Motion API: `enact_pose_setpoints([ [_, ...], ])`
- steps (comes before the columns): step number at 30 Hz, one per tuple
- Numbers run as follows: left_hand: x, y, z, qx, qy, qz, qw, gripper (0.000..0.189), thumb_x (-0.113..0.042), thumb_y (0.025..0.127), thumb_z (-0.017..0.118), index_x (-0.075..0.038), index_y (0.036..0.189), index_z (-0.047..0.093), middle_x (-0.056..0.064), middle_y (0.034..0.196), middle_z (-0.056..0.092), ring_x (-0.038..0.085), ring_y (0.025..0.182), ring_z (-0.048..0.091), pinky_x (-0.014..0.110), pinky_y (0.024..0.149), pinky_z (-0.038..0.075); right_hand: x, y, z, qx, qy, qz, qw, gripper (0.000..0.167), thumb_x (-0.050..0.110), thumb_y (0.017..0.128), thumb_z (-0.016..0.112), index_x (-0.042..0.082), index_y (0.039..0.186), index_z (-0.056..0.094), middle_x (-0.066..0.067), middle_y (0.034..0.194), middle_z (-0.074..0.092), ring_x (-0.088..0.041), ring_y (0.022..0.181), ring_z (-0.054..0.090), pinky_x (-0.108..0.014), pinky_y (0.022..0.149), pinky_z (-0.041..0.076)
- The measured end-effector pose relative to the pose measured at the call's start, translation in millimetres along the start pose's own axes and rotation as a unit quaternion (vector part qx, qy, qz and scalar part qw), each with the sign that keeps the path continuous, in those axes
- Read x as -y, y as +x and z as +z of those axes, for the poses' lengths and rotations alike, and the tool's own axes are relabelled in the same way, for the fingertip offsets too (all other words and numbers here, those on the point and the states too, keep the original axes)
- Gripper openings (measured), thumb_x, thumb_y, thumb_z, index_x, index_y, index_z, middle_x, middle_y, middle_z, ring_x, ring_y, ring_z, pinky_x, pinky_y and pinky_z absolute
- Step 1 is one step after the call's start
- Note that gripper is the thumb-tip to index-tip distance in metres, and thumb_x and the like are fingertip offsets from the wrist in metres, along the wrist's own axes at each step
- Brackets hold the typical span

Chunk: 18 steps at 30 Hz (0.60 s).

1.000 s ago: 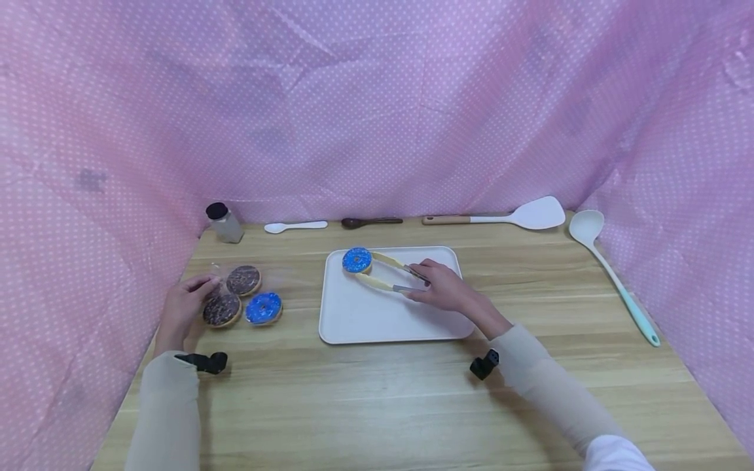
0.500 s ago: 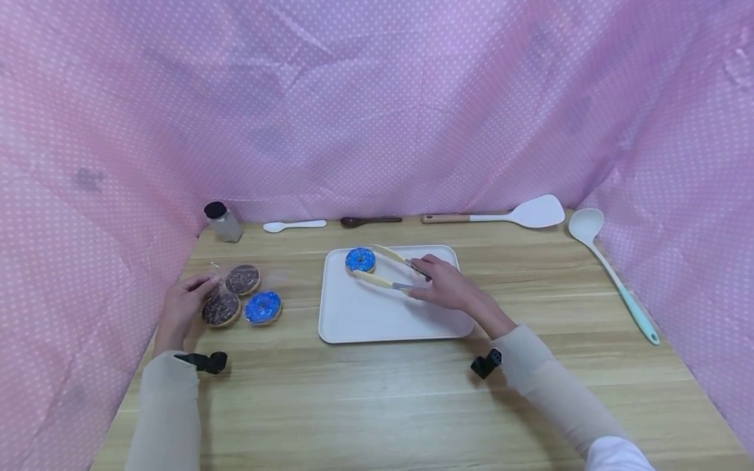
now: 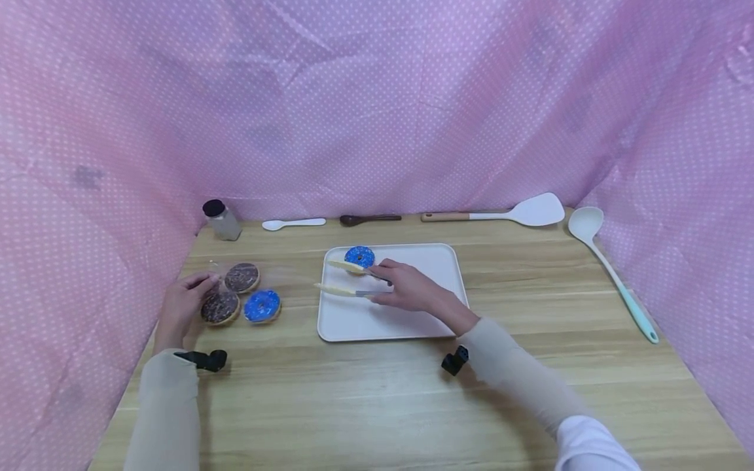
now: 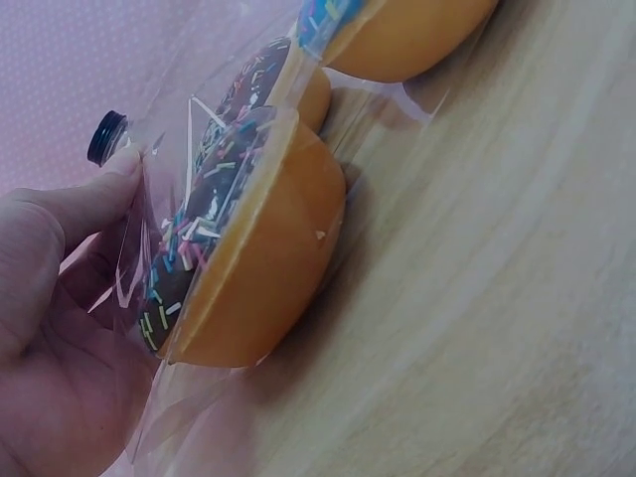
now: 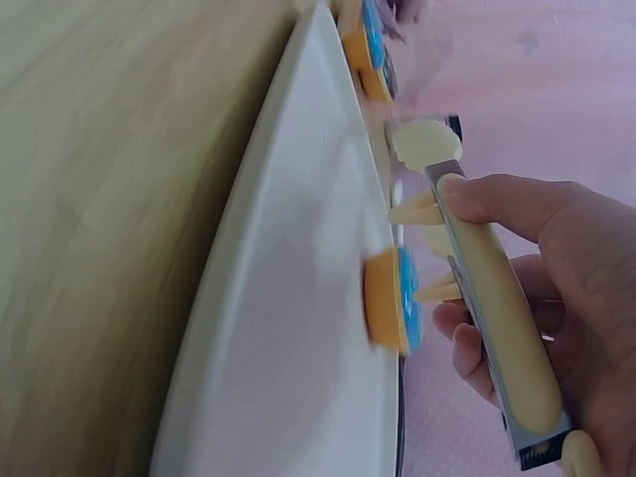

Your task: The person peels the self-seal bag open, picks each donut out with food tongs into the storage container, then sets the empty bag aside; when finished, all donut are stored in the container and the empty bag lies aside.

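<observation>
My left hand [image 3: 179,304] pinches a clear plastic bag [image 4: 137,248], which covers two chocolate donuts [image 3: 242,277] with sprinkles and a blue donut [image 3: 262,305] at the left of the table. My right hand [image 3: 412,288] grips cream-tipped metal tongs [image 5: 502,328], their arms spread apart with nothing between the tips. They hang over the left part of a white tray [image 3: 353,326]. Near the tray's back left corner lies another blue donut [image 3: 359,255] with sprinkles, partly overlapped by the upper tong arm in the head view.
Along the back of the table stand a black-capped jar [image 3: 222,221], a white spoon [image 3: 293,224], a dark brown spoon [image 3: 370,220] and a white spatula [image 3: 533,210]. A ladle [image 3: 618,278] lies at the right edge. Pink dotted cloth [image 3: 377,118] encloses the table.
The tongs have let go of the blue donut, which stays on the tray. My right hand has moved left with the tongs. My left hand keeps its hold on the bag.
</observation>
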<state>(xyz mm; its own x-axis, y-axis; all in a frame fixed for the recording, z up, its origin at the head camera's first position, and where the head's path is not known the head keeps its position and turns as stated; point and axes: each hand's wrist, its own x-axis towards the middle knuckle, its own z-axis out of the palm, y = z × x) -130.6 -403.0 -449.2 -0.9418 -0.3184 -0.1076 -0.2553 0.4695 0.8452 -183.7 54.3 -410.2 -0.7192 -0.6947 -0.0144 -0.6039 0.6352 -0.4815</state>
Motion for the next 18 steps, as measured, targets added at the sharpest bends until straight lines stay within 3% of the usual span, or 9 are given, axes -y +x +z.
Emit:
enact_pose_setpoints([
  [8,-1.9,-1.0,-0.3,-0.003,0.035,-0.013,0.9993,0.056,-0.046,0.093,0.056,-0.001,0.126,0.059,-0.028,0.088,0.054,-0.008,0.085,0.052,0.009,0.072,0.044,23,25.3,14,0.045,-0.020,-0.022,0.9985,0.061,0.041,0.087,0.069,0.017,0.139,0.050,-0.004,0.127,0.056,-0.012,0.089,0.055,-0.028,0.074,0.049],
  [14,-1.2,0.2,-0.2,0.001,0.020,-0.022,0.9995,0.057,-0.047,0.092,0.057,-0.001,0.126,0.058,-0.027,0.090,0.055,-0.008,0.086,0.053,0.008,0.071,0.045,29,36.8,21,0.055,-0.024,-0.050,0.9970,0.056,0.038,0.086,0.070,0.014,0.134,0.055,-0.004,0.126,0.058,-0.014,0.099,0.057,-0.030,0.084,0.050],
  [18,-2.4,0.2,0.1,0.004,0.002,-0.028,0.9996,0.056,-0.044,0.093,0.058,0.000,0.127,0.058,-0.027,0.090,0.055,-0.009,0.085,0.054,0.007,0.071,0.046,31,43.1,25,0.065,-0.023,-0.064,0.9956,0.056,0.039,0.086,0.070,0.013,0.133,0.056,-0.004,0.119,0.060,-0.012,0.093,0.055,-0.027,0.079,0.049],
])
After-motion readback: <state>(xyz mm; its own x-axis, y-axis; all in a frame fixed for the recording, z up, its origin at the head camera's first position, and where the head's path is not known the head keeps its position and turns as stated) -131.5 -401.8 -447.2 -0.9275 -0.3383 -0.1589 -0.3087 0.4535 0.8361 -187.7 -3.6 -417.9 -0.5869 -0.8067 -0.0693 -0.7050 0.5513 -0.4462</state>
